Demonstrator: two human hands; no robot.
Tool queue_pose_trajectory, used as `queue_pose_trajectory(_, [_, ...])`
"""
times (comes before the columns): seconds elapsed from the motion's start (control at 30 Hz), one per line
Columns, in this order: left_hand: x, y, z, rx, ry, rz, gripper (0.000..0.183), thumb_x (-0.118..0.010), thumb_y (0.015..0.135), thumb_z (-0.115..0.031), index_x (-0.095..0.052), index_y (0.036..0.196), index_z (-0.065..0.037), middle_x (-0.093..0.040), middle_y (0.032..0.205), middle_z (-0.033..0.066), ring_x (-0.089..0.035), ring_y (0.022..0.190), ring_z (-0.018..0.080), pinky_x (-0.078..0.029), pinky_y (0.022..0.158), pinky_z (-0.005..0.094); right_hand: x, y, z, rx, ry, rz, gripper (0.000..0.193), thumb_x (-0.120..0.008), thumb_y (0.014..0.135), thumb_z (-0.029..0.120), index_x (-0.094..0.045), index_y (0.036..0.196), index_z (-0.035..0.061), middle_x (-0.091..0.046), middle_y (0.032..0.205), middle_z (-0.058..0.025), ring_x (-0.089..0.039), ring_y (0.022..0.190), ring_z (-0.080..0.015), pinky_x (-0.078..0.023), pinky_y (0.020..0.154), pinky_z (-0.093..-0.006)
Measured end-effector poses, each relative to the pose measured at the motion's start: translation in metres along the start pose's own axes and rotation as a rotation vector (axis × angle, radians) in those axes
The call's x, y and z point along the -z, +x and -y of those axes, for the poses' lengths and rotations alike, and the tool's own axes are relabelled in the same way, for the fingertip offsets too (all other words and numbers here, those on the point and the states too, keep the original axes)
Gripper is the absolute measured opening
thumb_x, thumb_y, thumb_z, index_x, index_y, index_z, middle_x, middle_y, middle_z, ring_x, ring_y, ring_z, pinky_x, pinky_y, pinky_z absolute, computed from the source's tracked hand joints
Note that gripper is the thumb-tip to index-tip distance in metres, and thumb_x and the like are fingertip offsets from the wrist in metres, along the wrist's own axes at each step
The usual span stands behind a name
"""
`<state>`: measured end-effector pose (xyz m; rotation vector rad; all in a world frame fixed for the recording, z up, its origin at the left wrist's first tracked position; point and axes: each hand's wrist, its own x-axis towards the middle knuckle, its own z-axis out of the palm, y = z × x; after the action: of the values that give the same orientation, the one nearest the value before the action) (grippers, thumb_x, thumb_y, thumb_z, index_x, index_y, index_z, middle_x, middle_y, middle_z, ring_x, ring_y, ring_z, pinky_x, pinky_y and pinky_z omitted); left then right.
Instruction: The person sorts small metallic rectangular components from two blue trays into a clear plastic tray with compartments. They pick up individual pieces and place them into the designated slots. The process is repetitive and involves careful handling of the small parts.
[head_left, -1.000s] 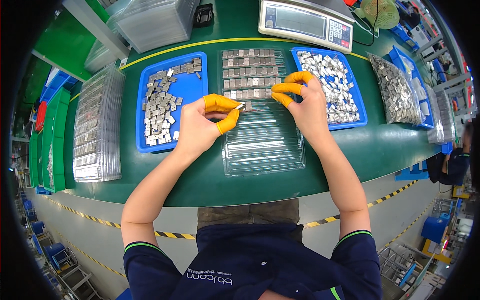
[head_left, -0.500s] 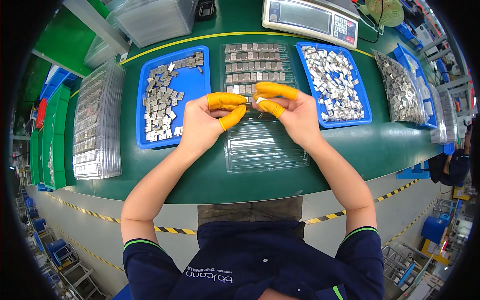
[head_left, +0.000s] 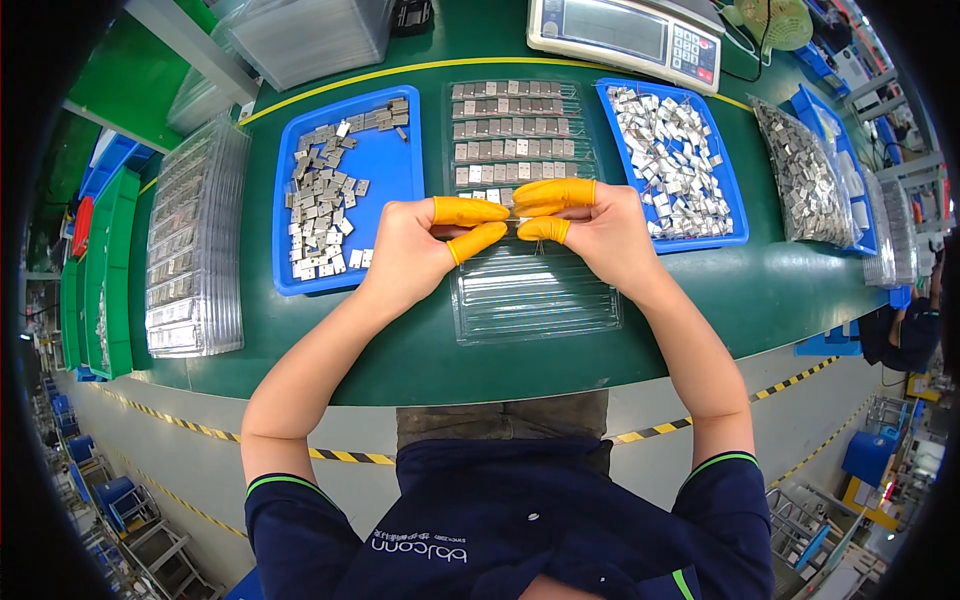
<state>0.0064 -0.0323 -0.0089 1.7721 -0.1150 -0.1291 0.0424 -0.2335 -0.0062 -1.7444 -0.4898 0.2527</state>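
Observation:
My left hand (head_left: 415, 245) and my right hand (head_left: 605, 232) meet fingertip to fingertip above the clear ridged plastic tray (head_left: 535, 305). Yellow finger cots cover the thumbs and nearest fingers of both. My right fingers pinch a small part with thin wire leads (head_left: 540, 246) sticking out below the thumb; its body is mostly hidden. The left thumb and finger are closed at its edge, and what lies between them cannot be made out. Rows of small grey and white rectangular pieces (head_left: 515, 149) fill the tray's far slots, while its near slots show bare plastic.
Left of the tray, a blue tray (head_left: 390, 175) holds loose grey metal pieces. Another blue tray (head_left: 742, 235), on the right, holds white wired parts. Stacked clear trays (head_left: 195, 250) stand far left. A scale (head_left: 610, 35) is behind, and a bag of parts (head_left: 795, 175) lies far right.
My hands have come closer together and slightly nearer to me. The white piece that showed at my right fingertips is now mostly covered by the fingers.

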Motion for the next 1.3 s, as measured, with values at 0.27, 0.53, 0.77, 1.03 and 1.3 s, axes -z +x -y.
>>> queue_pose_trajectory(0.27, [0.005, 0.002, -0.008, 0.100, -0.179, 0.137, 0.024, -0.067, 0.078, -0.002, -0.064, 0.100, 0.006, -0.067, 0.090, 0.0106, -0.063, 0.079, 0.0133, -0.052, 0.075, 0.0239, 0.003, 0.001, -0.006, 0.146, 0.113, 0.050, 0.035, -0.074, 0.067, -0.001, -0.064, 0.100, -0.0007, -0.064, 0.094, -0.0087, -0.065, 0.075, -0.0128, -0.052, 0.068, -0.0231])
queue_pose_trajectory(0.53, [0.004, -0.002, -0.009, 0.113, -0.270, 0.132, 0.024, -0.066, 0.079, 0.000, -0.063, 0.101, 0.007, -0.066, 0.091, 0.0123, -0.063, 0.078, 0.0146, -0.052, 0.074, 0.0253, 0.003, 0.005, -0.020, 0.134, 0.235, 0.147, 0.034, -0.076, 0.066, 0.003, -0.066, 0.098, -0.0018, -0.062, 0.093, -0.0087, -0.062, 0.073, -0.0131, -0.050, 0.068, -0.0240])
queue_pose_trajectory(0.77, [0.003, -0.002, -0.005, 0.057, -0.282, 0.045, 0.024, -0.065, 0.080, -0.003, -0.061, 0.102, 0.007, -0.066, 0.090, 0.0144, -0.065, 0.077, 0.0169, -0.053, 0.074, 0.0264, 0.005, 0.008, -0.011, -0.104, 0.397, 0.202, 0.023, -0.066, 0.076, 0.001, -0.065, 0.098, -0.0038, -0.062, 0.092, -0.0101, -0.058, 0.065, -0.0126, -0.049, 0.063, -0.0233])
queue_pose_trajectory(1.03, [0.000, -0.007, -0.009, 0.099, -0.312, 0.115, 0.023, -0.069, 0.076, -0.001, -0.065, 0.097, 0.006, -0.066, 0.093, 0.0119, -0.063, 0.083, 0.0144, -0.051, 0.078, 0.0257, 0.008, 0.006, -0.012, 0.019, 0.295, 0.222, 0.025, -0.077, 0.061, -0.002, -0.069, 0.085, -0.0022, -0.063, 0.087, -0.0084, -0.056, 0.068, -0.0104, -0.046, 0.059, -0.0226])
queue_pose_trajectory(1.3, [0.004, -0.005, -0.004, 0.138, -0.438, 0.238, 0.022, -0.069, 0.076, -0.003, -0.065, 0.096, 0.006, -0.066, 0.084, 0.0125, -0.063, 0.071, 0.0149, -0.052, 0.069, 0.0260, 0.004, 0.001, -0.008, -0.050, 0.471, 0.268, 0.021, -0.077, 0.062, -0.001, -0.069, 0.082, -0.0009, -0.064, 0.085, -0.0065, -0.052, 0.058, -0.0056, -0.039, 0.049, -0.0167])
